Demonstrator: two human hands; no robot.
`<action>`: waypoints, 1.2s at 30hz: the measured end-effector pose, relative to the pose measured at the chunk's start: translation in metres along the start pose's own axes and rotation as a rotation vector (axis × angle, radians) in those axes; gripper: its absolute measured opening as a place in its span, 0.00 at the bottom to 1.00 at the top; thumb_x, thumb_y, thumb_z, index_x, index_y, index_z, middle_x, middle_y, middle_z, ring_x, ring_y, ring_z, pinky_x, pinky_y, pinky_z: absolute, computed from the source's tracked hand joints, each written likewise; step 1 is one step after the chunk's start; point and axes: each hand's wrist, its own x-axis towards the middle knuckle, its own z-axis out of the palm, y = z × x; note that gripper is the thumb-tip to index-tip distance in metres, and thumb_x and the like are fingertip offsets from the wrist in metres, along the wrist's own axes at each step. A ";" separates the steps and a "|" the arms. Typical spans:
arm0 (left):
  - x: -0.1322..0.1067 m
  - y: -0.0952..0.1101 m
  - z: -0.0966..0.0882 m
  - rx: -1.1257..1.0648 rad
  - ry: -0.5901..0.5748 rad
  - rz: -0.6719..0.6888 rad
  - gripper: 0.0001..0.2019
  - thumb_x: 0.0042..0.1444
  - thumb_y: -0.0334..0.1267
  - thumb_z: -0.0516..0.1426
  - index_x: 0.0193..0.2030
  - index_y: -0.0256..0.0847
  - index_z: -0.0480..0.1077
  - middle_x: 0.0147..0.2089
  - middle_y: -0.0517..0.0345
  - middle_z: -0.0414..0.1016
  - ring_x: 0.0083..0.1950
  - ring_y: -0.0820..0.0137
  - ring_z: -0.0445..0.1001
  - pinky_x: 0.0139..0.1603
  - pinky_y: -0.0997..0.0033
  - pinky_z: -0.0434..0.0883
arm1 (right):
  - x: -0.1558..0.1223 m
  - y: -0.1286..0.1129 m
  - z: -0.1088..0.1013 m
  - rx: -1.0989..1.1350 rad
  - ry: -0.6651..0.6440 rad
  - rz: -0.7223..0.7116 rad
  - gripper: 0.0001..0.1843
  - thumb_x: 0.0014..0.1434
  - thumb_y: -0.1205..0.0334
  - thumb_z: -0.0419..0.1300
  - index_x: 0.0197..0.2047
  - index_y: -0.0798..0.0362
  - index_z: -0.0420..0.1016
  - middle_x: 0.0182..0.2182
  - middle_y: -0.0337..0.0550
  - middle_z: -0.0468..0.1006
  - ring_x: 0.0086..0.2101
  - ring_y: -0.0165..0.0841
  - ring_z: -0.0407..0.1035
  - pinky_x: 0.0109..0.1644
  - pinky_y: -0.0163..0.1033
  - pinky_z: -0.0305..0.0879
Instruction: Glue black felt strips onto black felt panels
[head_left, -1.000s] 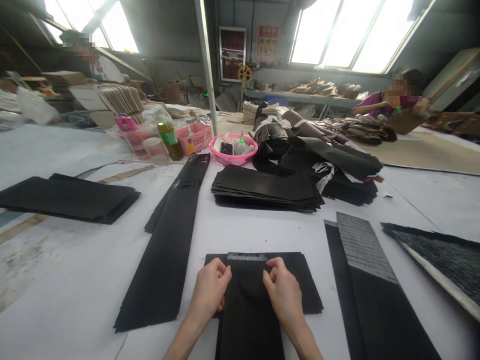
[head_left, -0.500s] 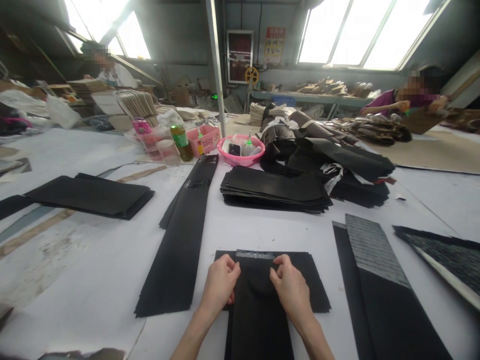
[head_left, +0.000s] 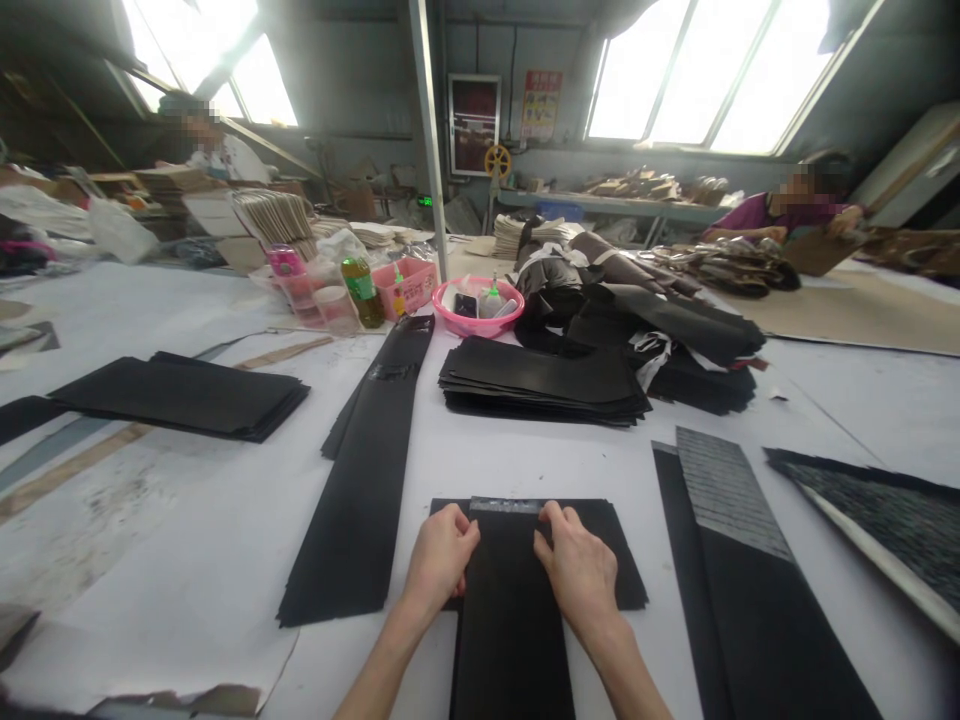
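Note:
A long black sheet (head_left: 514, 620) of leather-like material lies lengthwise before me, its far end over a black rectangular piece (head_left: 607, 540) set crosswise. Along that far end runs a shiny grey band (head_left: 506, 506). My left hand (head_left: 439, 555) pinches the sheet's left edge, thumb against curled fingers. On the opposite edge, my right hand (head_left: 581, 565) is closed with thumb and bent forefinger at the far right corner. The undersides of both grips are hidden.
Beyond my hands sits a stack of black pieces (head_left: 540, 380). Long black strips (head_left: 360, 480) lie left, and grey-ended black sheets (head_left: 750, 560) right. A pink basin (head_left: 480, 318) and a green-labelled bottle (head_left: 362, 292) stand farther back. Two people work across the tables.
The bulge in the black sheet between my hands has flattened. My right hand has shifted slightly left, with its forefinger nearer the grey band. The view has turned a little.

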 end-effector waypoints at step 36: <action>-0.029 -0.011 -0.013 0.305 0.282 0.369 0.04 0.59 0.39 0.53 0.41 0.45 0.67 0.28 0.67 0.70 0.29 0.72 0.70 0.32 0.73 0.57 | -0.008 0.023 0.015 0.599 0.138 -0.012 0.12 0.60 0.64 0.52 0.47 0.51 0.70 0.42 0.42 0.71 0.39 0.32 0.69 0.44 0.37 0.67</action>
